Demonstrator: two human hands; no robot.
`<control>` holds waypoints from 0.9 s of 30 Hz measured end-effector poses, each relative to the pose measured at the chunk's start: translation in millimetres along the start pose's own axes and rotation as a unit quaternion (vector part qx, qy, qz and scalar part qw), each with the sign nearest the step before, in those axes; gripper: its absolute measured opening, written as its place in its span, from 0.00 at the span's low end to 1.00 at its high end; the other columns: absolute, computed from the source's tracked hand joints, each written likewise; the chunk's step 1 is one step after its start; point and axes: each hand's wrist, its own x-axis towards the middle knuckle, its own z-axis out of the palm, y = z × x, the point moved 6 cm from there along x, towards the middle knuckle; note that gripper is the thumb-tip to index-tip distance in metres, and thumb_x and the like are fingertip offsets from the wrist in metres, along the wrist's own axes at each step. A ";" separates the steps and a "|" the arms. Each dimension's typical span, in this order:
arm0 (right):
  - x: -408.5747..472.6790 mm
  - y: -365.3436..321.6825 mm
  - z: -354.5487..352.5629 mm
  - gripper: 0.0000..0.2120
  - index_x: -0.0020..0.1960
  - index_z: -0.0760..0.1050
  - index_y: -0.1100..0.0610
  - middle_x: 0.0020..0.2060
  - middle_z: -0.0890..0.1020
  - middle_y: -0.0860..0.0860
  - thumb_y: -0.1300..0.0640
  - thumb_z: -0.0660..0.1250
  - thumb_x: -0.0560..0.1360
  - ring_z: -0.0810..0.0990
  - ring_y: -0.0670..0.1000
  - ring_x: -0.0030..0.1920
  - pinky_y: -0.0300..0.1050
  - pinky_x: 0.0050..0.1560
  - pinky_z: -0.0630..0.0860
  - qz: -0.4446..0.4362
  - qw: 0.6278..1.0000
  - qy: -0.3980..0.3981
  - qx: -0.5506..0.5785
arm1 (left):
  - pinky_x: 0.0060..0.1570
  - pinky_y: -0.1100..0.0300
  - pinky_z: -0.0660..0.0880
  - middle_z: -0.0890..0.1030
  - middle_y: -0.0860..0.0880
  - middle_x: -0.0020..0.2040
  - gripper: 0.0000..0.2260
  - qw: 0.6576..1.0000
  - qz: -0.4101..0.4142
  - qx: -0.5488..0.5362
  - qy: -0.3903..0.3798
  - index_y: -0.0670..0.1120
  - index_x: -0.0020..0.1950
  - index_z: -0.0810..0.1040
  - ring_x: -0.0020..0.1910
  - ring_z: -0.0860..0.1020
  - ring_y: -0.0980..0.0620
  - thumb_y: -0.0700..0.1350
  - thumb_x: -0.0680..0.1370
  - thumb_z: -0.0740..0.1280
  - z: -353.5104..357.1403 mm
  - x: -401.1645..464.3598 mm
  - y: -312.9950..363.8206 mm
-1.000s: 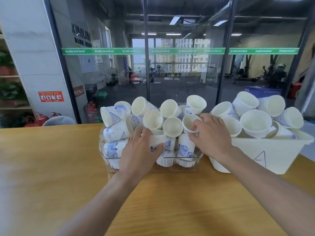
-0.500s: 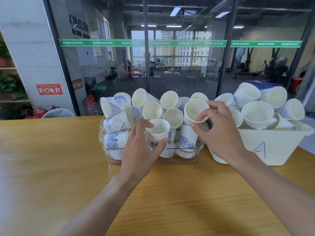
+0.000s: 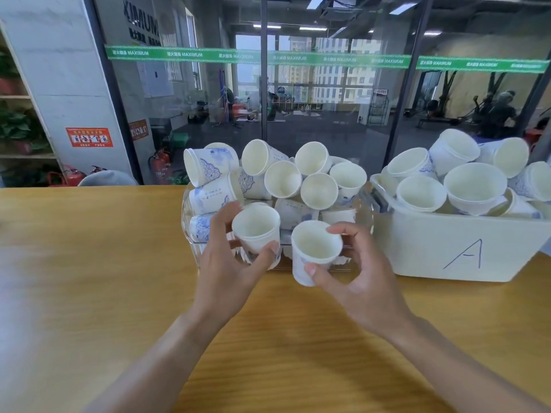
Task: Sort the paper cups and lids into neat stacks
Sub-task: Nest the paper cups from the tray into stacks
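Bins: clear bin [image 3: 190,234] cups | white bin [image 3: 447,251] cups | hands: one each

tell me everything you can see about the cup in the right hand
The cup in the right hand is a small white paper cup with a rolled rim and faint blue print on its side. It looks empty, its open mouth tipped toward the camera. The right hand holds it above the wooden table, thumb on the near wall and fingers at the far rim. It sits just in front of the clear bin of loose cups, close beside the cup in the left hand; whether the two touch is unclear.
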 end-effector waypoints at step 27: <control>-13.2 44.1 35.5 0.37 0.73 0.65 0.42 0.63 0.80 0.40 0.58 0.80 0.73 0.78 0.44 0.67 0.44 0.64 0.78 0.106 0.976 -0.184 0.044 | 0.54 0.62 0.80 0.83 0.60 0.60 0.36 0.984 -0.055 -0.169 0.021 0.51 0.74 0.70 0.60 0.83 0.56 0.50 0.70 0.82 8.4 1.1 5.6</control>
